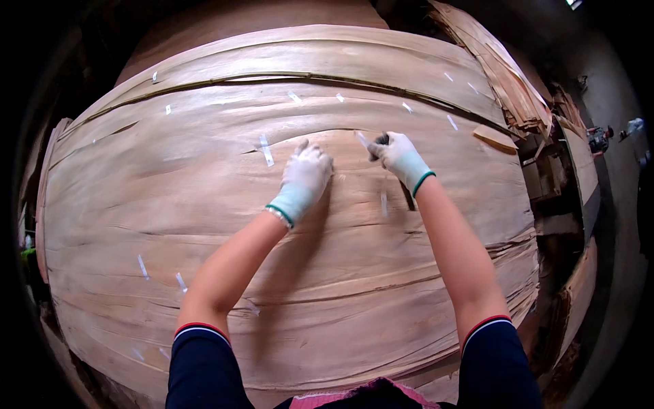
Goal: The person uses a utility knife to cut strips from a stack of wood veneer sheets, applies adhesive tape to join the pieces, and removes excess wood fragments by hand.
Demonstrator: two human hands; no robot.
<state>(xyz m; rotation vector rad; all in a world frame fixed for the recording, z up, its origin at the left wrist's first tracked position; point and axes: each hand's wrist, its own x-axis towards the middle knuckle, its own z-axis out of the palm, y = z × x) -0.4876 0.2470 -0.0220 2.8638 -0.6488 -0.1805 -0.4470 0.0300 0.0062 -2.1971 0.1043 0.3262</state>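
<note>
Both hands wear white knit gloves with green cuffs. My left hand [305,174] is at the middle of a large pale wood veneer sheet [157,198], its bent fingers loosely apart and touching the surface, holding nothing visible. A white tape strip [266,150] is stuck just left of it. My right hand [402,160] is closed on a short white tape piece [362,139], with something small and dark in its fingers that I cannot make out. A crack runs through the veneer just above both hands, and more short tape strips are scattered over the sheet.
Ragged veneer pieces [497,65] lie along the right side, with a loose offcut [494,139] on the sheet's edge. A grey floor [620,225] shows beyond, with small indistinct objects [599,140] on it. A brownish board [245,27] lies past the far edge.
</note>
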